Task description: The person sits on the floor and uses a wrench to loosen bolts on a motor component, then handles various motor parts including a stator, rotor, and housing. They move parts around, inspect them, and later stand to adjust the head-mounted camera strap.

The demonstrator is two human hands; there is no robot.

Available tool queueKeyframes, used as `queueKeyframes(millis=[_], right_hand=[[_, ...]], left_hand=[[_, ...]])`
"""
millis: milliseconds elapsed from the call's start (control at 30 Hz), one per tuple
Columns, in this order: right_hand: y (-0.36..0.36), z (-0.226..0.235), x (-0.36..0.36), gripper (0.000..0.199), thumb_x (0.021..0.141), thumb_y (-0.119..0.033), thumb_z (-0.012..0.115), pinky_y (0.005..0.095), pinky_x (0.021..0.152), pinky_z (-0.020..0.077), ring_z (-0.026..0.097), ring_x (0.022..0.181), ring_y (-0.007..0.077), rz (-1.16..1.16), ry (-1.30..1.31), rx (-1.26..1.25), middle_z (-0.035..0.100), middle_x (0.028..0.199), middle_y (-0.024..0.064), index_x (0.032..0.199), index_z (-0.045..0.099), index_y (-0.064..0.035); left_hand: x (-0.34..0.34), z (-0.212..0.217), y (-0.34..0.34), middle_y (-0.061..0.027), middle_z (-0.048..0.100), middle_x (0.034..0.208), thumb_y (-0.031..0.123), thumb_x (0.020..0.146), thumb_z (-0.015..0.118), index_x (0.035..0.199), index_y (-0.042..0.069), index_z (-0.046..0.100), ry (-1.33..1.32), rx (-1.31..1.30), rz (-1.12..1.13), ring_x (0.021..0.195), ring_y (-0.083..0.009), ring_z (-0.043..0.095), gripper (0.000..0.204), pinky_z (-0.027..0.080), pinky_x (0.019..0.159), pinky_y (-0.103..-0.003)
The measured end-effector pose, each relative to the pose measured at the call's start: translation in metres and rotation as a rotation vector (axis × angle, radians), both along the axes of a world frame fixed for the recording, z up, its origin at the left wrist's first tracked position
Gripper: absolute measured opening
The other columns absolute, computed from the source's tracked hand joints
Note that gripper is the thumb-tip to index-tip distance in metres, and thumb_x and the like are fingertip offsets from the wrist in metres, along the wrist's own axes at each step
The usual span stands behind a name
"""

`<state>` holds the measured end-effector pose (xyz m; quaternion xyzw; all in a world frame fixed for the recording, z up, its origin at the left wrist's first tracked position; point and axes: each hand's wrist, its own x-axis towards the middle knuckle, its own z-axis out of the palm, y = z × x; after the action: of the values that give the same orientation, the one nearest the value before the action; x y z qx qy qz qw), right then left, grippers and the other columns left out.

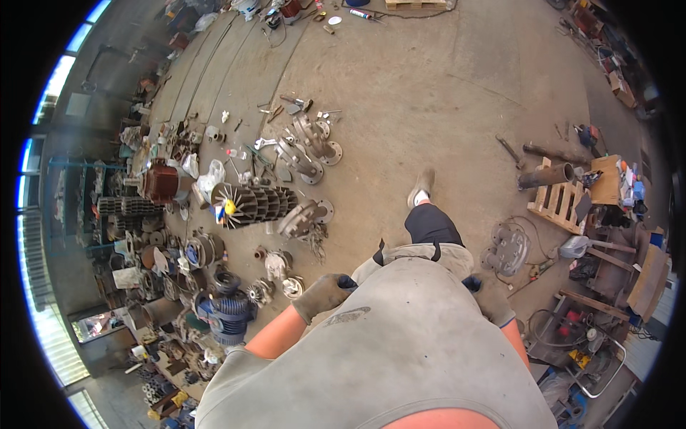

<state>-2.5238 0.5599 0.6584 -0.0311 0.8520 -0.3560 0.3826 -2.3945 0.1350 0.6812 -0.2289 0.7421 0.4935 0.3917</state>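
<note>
My left hand (325,294), in a worn grey-brown glove with dark fingertips, is at my left hip beside my shirt (414,322). Its fingers curl inward, and whatever they may hold is hidden. At the opposite hip is my right hand (491,299), gloved the same way; the shirt hides most of its fingers. Nearest the left hand on the floor lie a pale metal casting (277,264) and a ring-shaped flange (293,287). A round grey cover plate with holes (509,249) lies beyond the right hand.
One shoe (421,187) shows ahead of me. To the left stand flanged pump casings (296,157), a finned rotor stack (261,204), a red-brown housing (158,180) and a blue motor (227,314). On the right are a wooden pallet (557,204), a pipe (547,176) and a hose (547,325).
</note>
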Motion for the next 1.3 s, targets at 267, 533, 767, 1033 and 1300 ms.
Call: queueKeyframes(millis=[267, 533, 767, 1033, 1300], right_hand=[[-0.104, -0.007, -0.291, 0.031, 0.086, -0.028, 0.083, 0.0379, 0.08, 0.0587, 0.076, 0.084, 0.0224, 0.105, -0.18, -0.087, 0.081, 0.094, 0.017, 0.1, 0.08, -0.0008], [-0.148, -0.007, -0.512, 0.04, 0.094, -0.035, 0.079, 0.0363, 0.097, 0.0552, 0.073, 0.108, 0.0218, 0.365, -0.44, -0.021, 0.08, 0.12, 0.0129, 0.122, 0.076, -0.0056], [-0.156, -0.058, -0.642, 0.037, 0.101, -0.021, 0.073, 0.0373, 0.101, 0.0544, 0.069, 0.112, 0.0205, 0.294, -0.574, 0.107, 0.078, 0.124, 0.0125, 0.133, 0.072, -0.0017], [-0.242, -0.039, -0.771, 0.039, 0.1, -0.023, 0.073, 0.0368, 0.099, 0.0549, 0.07, 0.111, 0.0201, 0.221, -0.497, 0.124, 0.078, 0.123, 0.0123, 0.133, 0.073, -0.0021], [-0.341, -0.068, -0.864, 0.04, 0.099, -0.025, 0.074, 0.0363, 0.098, 0.0554, 0.071, 0.109, 0.0196, 0.294, -0.486, 0.083, 0.079, 0.121, 0.0122, 0.133, 0.073, -0.0024]], left_hand=[[-0.209, -0.005, -0.072, -0.0031, 0.077, 0.094, 0.033, 0.098, 0.077, 0.108, 0.0, 0.078, -0.135, 0.149, 0.266, 0.085, -0.0101, 0.066, 0.034, 0.056, 0.078, -0.033], [-0.317, -0.002, -0.123, 0.0042, 0.067, 0.09, 0.038, 0.106, 0.063, 0.124, 0.007, 0.075, -0.052, 0.263, 0.359, 0.075, -0.0071, 0.056, 0.038, 0.046, 0.066, -0.026], [-0.416, -0.032, -0.18, -0.0018, 0.073, 0.11, 0.026, 0.097, 0.08, 0.128, 0.004, 0.072, -0.128, 0.478, 0.672, 0.103, -0.0101, 0.063, 0.039, 0.053, 0.093, -0.03], [-0.596, -0.027, -0.339, -0.0035, 0.075, 0.116, 0.019, 0.098, 0.08, 0.125, 0.001, 0.074, -0.038, 0.403, 0.281, 0.108, -0.0112, 0.065, 0.033, 0.053, 0.097, -0.03], [-0.71, -0.011, -0.387, -0.0037, 0.076, 0.115, 0.018, 0.098, 0.079, 0.124, 0.001, 0.074, -0.22, 0.347, 0.438, 0.107, -0.0117, 0.066, 0.032, 0.053, 0.097, -0.03]])
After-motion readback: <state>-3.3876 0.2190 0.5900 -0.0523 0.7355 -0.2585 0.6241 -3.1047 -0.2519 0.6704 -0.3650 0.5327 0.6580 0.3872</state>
